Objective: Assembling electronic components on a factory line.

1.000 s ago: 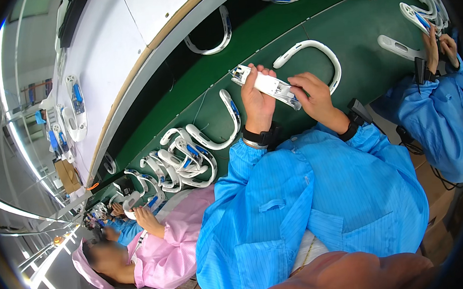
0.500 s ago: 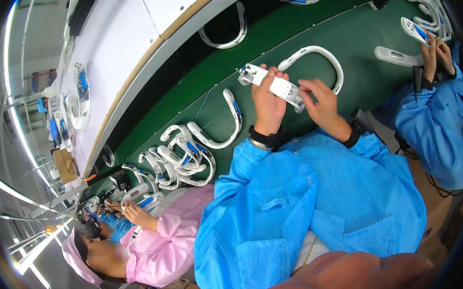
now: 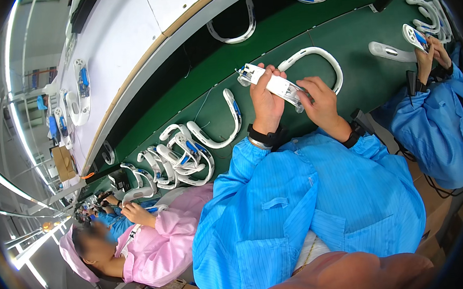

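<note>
A white curved headband-shaped part (image 3: 278, 85) with a flat oblong end is held just above the green belt (image 3: 356, 82). My left hand (image 3: 265, 100) is wrapped around the oblong end from below. My right hand (image 3: 321, 101) pinches the same part a little further right, where the white arc (image 3: 316, 52) begins and loops over the belt. Both wrists carry dark bands and blue sleeves.
Several similar white arcs lie piled on the belt at left (image 3: 181, 158), one lies alone (image 3: 227, 123), and others lie further up (image 3: 234, 34). A person in pink (image 3: 158, 246) sits at left. A person in blue (image 3: 434, 119) at right holds another part (image 3: 414, 36).
Both hands keep hold of the white part, which stays almost in place. The view has shifted slightly, and my right fingers have moved a little along the part.
</note>
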A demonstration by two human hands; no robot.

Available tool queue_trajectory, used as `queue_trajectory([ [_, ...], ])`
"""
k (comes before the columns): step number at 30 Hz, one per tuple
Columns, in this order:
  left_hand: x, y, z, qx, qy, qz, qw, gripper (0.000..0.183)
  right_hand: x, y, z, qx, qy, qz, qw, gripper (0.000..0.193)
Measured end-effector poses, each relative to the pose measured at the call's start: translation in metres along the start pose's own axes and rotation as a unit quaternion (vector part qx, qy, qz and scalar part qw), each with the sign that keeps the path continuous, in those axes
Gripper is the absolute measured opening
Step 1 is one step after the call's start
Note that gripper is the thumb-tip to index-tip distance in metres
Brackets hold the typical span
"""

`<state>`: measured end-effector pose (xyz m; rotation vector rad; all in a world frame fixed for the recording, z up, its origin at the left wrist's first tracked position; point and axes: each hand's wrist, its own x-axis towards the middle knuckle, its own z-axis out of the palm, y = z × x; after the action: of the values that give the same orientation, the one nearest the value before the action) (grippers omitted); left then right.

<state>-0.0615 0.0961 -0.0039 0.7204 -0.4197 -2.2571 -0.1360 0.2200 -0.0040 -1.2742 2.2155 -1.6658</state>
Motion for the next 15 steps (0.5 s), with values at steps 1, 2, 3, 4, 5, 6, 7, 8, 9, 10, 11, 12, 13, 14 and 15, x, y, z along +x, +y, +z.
queue_trajectory([
  [1, 0.001, 0.000, -0.001, 0.000, -0.003, 0.001, 1.000, 0.029, 0.002, 0.000, -0.001, -0.026, -0.016, -0.011, 0.999, 0.028],
  [2, 0.002, -0.001, 0.000, 0.000, -0.007, 0.002, 1.000, 0.029, 0.005, 0.001, -0.002, -0.052, -0.032, -0.022, 0.998, 0.029],
  [3, 0.002, -0.001, 0.000, -0.001, -0.007, 0.001, 1.000, 0.029, 0.006, -0.002, -0.003, -0.053, -0.032, -0.022, 0.998, 0.029],
  [4, 0.003, -0.001, 0.001, -0.005, -0.001, 0.003, 1.000, 0.029, 0.007, -0.005, -0.006, -0.061, -0.078, 0.013, 0.995, 0.032],
  [5, 0.004, -0.002, 0.002, -0.009, 0.005, 0.004, 1.000, 0.030, 0.007, -0.007, -0.008, -0.070, -0.123, 0.048, 0.989, 0.034],
  [6, 0.005, -0.005, 0.004, -0.010, -0.001, -0.007, 1.000, 0.030, 0.006, -0.005, -0.010, -0.079, -0.115, 0.053, 0.989, 0.034],
  [7, 0.005, -0.008, 0.005, -0.005, -0.001, -0.005, 1.000, 0.031, 0.003, -0.002, -0.011, -0.068, -0.106, 0.040, 0.991, 0.036],
  [8, 0.005, -0.010, 0.005, -0.001, -0.003, -0.005, 1.000, 0.032, 0.000, 0.000, -0.012, -0.060, -0.094, 0.028, 0.993, 0.038],
  [9, 0.010, -0.008, -0.007, -0.008, -0.036, -0.015, 0.999, 0.034, 0.001, -0.003, -0.011, -0.067, -0.088, -0.006, 0.994, 0.038],
  [10, 0.010, -0.003, -0.008, 0.032, -0.013, 0.000, 0.999, 0.033, 0.002, 0.001, -0.006, -0.073, -0.086, -0.039, 0.993, 0.038],
  [11, 0.009, 0.000, -0.009, 0.034, 0.001, 0.011, 0.999, 0.032, 0.002, 0.002, -0.002, -0.091, -0.080, -0.072, 0.990, 0.035],
  [12, 0.008, 0.004, -0.011, 0.028, -0.009, 0.006, 1.000, 0.031, 0.002, 0.006, 0.000, -0.099, -0.077, -0.125, 0.984, 0.031],
  [13, 0.010, 0.005, -0.016, 0.041, -0.024, 0.009, 0.999, 0.028, 0.004, 0.006, -0.003, -0.093, -0.059, -0.157, 0.981, 0.029],
  [14, 0.006, 0.005, -0.009, 0.062, -0.008, 0.005, 0.998, 0.026, 0.002, 0.008, -0.004, -0.111, -0.044, -0.164, 0.979, 0.028],
  [15, 0.004, 0.007, -0.003, 0.061, 0.007, 0.004, 0.998, 0.024, 0.002, 0.006, -0.005, -0.120, -0.038, -0.174, 0.977, 0.025],
])
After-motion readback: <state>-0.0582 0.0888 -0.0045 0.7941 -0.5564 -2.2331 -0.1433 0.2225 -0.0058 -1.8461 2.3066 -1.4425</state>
